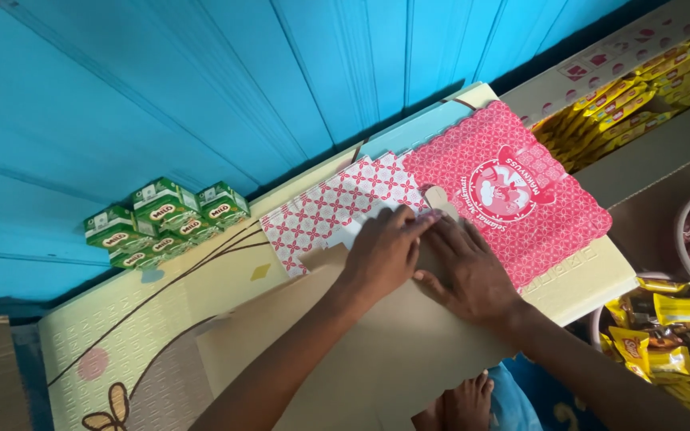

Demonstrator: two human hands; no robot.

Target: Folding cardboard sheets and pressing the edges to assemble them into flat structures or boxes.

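While the cream mat [161, 319] lay spread below the blue wall [201, 88], we saw both hands pressed flat on a flat brown cardboard piece [377, 351] in the middle of it. The left hand [386, 249] lay palm down with fingers spread, gripping nothing, its fingertips reaching the cardboard's far edge by a small tab [436, 197]. The right hand [466, 271] lay just beside it, touching it, also open and pressing down. Beyond the fingers a red patterned box flap [513, 191] with a round picture lay flat, and a red-and-white lattice panel [321, 211] adjoined it (whether the two belonged to one sheet we could not tell). Green drink cartons [165, 219] stood stacked at the wall, well apart from the hands. Yellow snack packets [664, 335] lay at the right.
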